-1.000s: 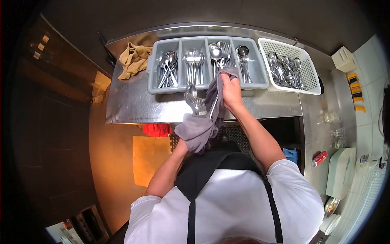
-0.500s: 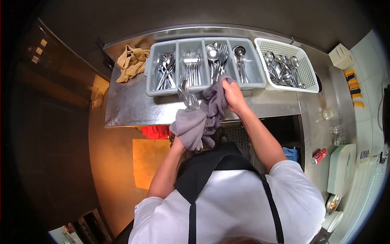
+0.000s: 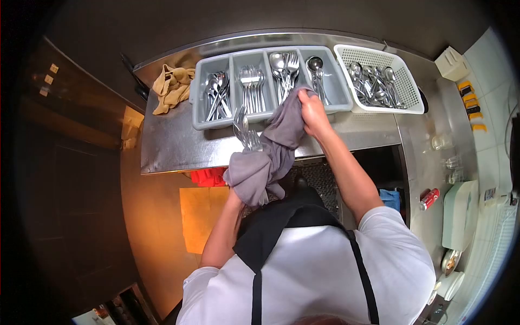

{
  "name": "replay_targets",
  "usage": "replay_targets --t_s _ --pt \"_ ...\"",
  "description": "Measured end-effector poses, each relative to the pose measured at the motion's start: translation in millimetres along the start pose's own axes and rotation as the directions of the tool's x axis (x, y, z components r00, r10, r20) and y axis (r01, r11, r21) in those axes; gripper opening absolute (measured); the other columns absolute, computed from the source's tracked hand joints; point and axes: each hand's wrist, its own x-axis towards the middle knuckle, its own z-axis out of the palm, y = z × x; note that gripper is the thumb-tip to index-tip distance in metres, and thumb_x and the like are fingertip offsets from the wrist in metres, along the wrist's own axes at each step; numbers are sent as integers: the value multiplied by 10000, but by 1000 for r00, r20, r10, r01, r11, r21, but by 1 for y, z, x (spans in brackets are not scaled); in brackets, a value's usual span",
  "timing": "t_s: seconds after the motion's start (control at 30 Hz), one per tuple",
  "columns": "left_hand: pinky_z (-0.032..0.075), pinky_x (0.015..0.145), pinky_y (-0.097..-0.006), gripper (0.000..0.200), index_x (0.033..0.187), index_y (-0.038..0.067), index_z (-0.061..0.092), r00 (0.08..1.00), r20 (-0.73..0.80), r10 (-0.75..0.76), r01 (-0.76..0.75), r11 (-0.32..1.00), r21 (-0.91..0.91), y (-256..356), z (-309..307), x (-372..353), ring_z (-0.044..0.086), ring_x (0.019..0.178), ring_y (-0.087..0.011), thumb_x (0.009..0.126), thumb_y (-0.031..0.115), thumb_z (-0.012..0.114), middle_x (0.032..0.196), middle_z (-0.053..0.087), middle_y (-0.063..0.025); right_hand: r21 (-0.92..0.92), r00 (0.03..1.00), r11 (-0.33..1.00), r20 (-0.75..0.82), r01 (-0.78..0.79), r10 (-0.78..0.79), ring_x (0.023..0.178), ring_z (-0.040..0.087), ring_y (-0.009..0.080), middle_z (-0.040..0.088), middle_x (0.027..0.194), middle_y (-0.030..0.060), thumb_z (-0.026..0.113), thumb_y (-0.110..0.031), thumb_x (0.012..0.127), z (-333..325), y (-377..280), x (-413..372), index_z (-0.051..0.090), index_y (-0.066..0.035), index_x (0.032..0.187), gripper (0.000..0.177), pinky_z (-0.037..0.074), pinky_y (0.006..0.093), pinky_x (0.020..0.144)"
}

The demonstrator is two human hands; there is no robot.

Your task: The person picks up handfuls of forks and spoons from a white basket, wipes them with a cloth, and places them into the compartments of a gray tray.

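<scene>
A grey-purple cloth (image 3: pixel 284 127) stretches between my two hands. My left hand (image 3: pixel 236 196) is mostly hidden under its lower part, closed around a bunch of forks (image 3: pixel 249 138). Their heads stick out above the cloth, and handle ends show below it. My right hand (image 3: pixel 313 111) grips the cloth's upper end, in front of the grey cutlery tray (image 3: pixel 216 124); whether a utensil is inside that end cannot be seen. Several forks (image 3: pixel 252 86) lie in the tray's second compartment. Spoons and forks (image 3: pixel 284 70) share the third.
Spoons (image 3: pixel 218 92) fill the tray's left compartment; ladle-like spoons (image 3: pixel 316 70) lie in the right one. A white perforated basket (image 3: pixel 379 52) of mixed cutlery stands beside it. A tan cloth (image 3: pixel 172 89) lies left on the steel counter (image 3: pixel 173 146). A red can (image 3: pixel 429 199) is at right.
My right hand has lifted slightly, and the cloth between my hands is straighter. The forks stay in my left hand. The view has shifted a little.
</scene>
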Motion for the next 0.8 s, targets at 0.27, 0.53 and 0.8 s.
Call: replay_targets --t_s 0.27,0.53,0.8 --pt "381 487 -407 179 531 70 472 990 -119 77 -79 997 -11 17 -7 14 488 495 -294 633 172 577 536 454 -112 281 916 953 401 -116 -6 1014 580 261 572 1146 142 416 -317 948 -33 4 -29 465 19 1215 431 459 409 915" --pt "395 569 -363 179 671 34 508 985 -38 -166 154 964 -217 17 -8 15 496 620 -273 813 143 496 640 478 -133 375 836 859 539 -350 105 1173 487 285 476 1303 144 479 -362 898 -27 36 -64 382 -24 1331 558 377 423 1019" --pt "439 632 -339 149 875 -1 541 972 -11 -233 201 862 -465 4 40 -28 518 737 -226 897 109 443 818 547 -81 85 895 996 446 -24 -17 950 547 142 570 1025 36 663 -54 780 8 76 -98 501 -26 1159 413 436 290 863"
